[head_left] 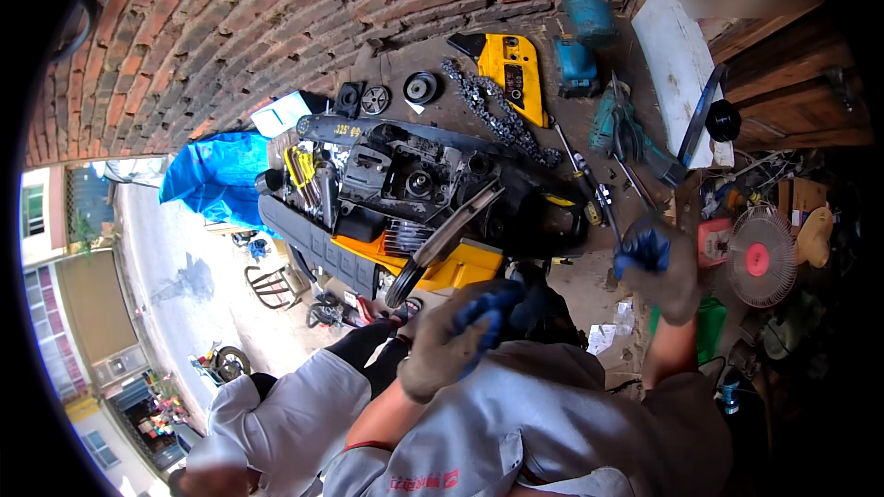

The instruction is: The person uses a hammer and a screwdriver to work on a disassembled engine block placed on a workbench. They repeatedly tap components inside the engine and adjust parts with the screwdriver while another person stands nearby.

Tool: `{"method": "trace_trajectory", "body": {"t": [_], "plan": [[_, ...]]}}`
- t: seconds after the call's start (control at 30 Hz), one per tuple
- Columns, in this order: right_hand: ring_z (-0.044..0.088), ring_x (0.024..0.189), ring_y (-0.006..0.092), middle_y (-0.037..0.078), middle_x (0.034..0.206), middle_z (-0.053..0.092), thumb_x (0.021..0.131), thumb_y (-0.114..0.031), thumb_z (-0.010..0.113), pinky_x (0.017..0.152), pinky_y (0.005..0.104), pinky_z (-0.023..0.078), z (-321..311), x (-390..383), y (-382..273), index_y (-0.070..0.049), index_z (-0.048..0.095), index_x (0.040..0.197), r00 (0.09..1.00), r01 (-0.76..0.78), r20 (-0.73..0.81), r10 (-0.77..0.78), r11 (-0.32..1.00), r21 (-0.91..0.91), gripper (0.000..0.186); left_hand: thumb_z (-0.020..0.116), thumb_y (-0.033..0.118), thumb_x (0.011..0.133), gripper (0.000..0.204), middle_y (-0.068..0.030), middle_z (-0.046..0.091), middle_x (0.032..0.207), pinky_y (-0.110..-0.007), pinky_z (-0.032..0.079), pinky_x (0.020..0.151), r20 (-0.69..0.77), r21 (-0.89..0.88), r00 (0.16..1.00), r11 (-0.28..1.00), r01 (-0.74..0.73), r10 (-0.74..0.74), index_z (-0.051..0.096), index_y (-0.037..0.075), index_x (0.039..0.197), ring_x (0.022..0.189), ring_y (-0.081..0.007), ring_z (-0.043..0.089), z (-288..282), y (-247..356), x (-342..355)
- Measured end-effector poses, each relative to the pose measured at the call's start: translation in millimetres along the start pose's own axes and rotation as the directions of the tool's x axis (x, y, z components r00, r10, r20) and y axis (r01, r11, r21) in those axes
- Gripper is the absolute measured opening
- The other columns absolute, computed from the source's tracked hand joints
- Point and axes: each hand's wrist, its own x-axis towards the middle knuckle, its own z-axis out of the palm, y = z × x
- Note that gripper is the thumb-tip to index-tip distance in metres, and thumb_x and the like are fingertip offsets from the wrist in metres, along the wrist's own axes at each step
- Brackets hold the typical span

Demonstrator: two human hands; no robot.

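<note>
1. L hand (456, 336), grey work glove w/ blue fingertips: fingers curled, near front edge of the stripped black-and-yellow chainsaw body (405, 207); can't tell if gripping anything.
2. R hand (658, 267), same glove type: fingers bent loosely, holding nothing visible, just right of saw.
3. Saw lies on dark cluttered workbench (442, 110).
4. Behind saw: loose saw chain (497, 115), yellow side cover (516, 69), teal power drill (585, 18).

A dark, grimy worktop (571, 290) carries a stripped chainsaw body (405, 202) at centre. A loose saw chain (497, 115) and yellow side cover (516, 74) lie toward one o'clock, a teal power tool (585, 18) beyond.
</note>
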Motion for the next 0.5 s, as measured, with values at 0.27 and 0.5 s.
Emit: {"method": "trace_trajectory", "body": {"t": [0.27,0.5], "plan": [[0.068,0.086,0.0255,0.010,0.113,0.059,0.070,-0.035,0.089,0.066,0.0384,0.056,63.1,-14.6,40.1,-0.011,0.068,0.101,0.864,0.503,0.287,-0.414,0.726,-0.468,0.044,0.056,0.011,0.102,0.036,-0.0050,0.067,0.100,-0.024,0.050,0.070,0.187,-0.462,0.982,0.882,0.092,-0.005,0.053,-0.002,0.135,0.082,-0.0101,0.062,20.7,-8.9,42.5],[0.065,0.085,0.0136,0.008,0.104,0.067,0.084,-0.006,0.078,0.072,0.0265,0.052,13.1,16.4,51.6,-0.004,0.065,0.120,0.921,0.223,-0.247,-0.302,0.927,-0.302,0.038,0.064,0.035,0.098,0.048,-0.0188,0.069,0.105,-0.030,0.054,0.070,-0.020,-0.297,0.994,0.949,-0.106,0.105,0.058,-0.010,0.114,0.079,-0.0181,0.066,10.4,-0.8,15.2]]}}
